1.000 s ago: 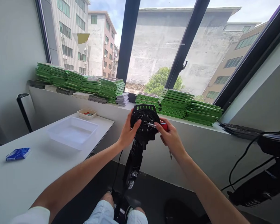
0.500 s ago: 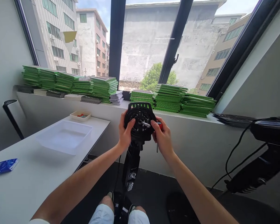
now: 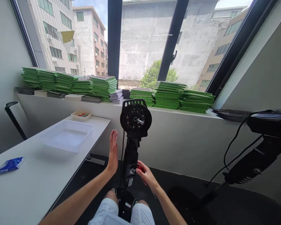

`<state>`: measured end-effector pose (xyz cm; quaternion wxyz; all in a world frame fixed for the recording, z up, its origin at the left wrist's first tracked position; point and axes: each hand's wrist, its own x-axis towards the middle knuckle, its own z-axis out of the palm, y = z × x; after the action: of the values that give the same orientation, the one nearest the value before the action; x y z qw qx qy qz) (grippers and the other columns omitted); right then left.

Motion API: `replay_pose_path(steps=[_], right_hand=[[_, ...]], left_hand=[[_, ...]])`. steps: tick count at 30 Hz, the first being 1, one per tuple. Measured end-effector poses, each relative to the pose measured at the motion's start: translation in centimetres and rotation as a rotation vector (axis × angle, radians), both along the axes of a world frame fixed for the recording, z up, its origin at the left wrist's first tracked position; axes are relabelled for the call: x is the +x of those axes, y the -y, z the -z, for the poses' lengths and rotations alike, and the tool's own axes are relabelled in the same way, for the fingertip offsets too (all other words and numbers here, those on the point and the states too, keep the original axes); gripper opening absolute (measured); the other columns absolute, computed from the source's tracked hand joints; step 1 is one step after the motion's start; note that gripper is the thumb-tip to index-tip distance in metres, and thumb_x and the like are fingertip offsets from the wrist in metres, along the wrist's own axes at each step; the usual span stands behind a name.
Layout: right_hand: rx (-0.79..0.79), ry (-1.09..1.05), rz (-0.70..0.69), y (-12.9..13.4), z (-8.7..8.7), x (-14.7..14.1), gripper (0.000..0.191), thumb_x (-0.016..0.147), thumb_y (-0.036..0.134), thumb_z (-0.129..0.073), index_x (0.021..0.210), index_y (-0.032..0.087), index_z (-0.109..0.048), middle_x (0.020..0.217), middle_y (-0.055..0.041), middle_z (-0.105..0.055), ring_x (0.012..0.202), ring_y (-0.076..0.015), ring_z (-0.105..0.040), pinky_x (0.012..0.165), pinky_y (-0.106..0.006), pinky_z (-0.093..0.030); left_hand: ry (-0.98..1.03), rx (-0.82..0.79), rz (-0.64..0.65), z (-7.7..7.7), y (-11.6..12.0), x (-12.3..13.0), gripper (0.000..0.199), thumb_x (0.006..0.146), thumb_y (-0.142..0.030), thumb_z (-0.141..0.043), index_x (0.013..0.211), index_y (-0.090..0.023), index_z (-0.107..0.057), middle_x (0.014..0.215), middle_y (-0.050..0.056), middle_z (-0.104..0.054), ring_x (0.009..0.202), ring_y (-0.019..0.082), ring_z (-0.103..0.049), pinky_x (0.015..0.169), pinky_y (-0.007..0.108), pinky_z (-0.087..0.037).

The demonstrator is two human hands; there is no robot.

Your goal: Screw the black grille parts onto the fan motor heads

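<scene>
A black pedestal fan stands before me with its round motor head [image 3: 135,120] bare, and a metal shaft sticks out of the middle. Below it the fan's post [image 3: 131,156] carries a silver knob and several buttons. My left hand [image 3: 113,153] is raised left of the post, fingers straight and together, touching nothing. Beside the knob, on the right of the post, my right hand [image 3: 148,176] is closed around a red-handled screwdriver [image 3: 140,168]; most of the tool is hidden by the fingers, and a thin shaft shows below the hand.
To the left a white table [image 3: 35,184] bears a translucent bin [image 3: 65,136], a small tray [image 3: 81,115] with red bits and a blue packet [image 3: 10,165]. Green stacks [image 3: 170,95] line the windowsill. Another black fan [image 3: 255,156] with a cable stands right.
Both hands have let go of the fan's motor head. The left has moved down and left, now open; the right has come down beside the knob with the red-handled screwdriver.
</scene>
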<state>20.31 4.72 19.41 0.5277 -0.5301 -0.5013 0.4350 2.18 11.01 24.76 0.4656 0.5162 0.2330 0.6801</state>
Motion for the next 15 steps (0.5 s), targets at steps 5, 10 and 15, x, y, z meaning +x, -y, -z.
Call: replay_pose_path(steps=[5,10,15], right_hand=[[-0.079,-0.076,-0.051,-0.4,4.6,-1.6,0.089,0.061,0.086,-0.069,0.121,0.021,-0.063,0.071,0.0036,-0.059,0.038,-0.0025,-0.028,0.033,-0.020,-0.021],[-0.055,-0.111,0.024,0.8,7.0,-2.6,0.078,0.077,0.088,-0.052,0.118,0.022,-0.058,0.064,0.0061,-0.047,0.044,-0.0053,-0.034,0.036,-0.020,-0.027],[-0.049,-0.110,0.129,2.1,7.7,-3.4,0.055,0.097,0.068,-0.044,0.111,0.016,-0.057,0.062,0.0084,-0.043,0.042,-0.0020,-0.029,0.037,-0.017,-0.026]], left_hand=[[-0.240,-0.274,0.229,10.1,4.4,0.4,0.076,0.091,-0.073,-0.050,0.151,-0.027,-0.043,0.161,0.011,-0.043,0.153,0.026,-0.037,0.127,0.038,-0.029],[-0.234,-0.298,0.028,10.1,4.5,3.3,0.071,0.089,-0.078,-0.046,0.133,-0.023,-0.059,0.132,0.011,-0.068,0.129,0.029,-0.061,0.111,0.039,-0.047],[-0.268,-0.244,-0.160,9.3,5.2,4.7,0.074,0.089,-0.079,-0.039,0.121,-0.018,-0.065,0.108,0.013,-0.074,0.104,0.030,-0.069,0.096,0.044,-0.053]])
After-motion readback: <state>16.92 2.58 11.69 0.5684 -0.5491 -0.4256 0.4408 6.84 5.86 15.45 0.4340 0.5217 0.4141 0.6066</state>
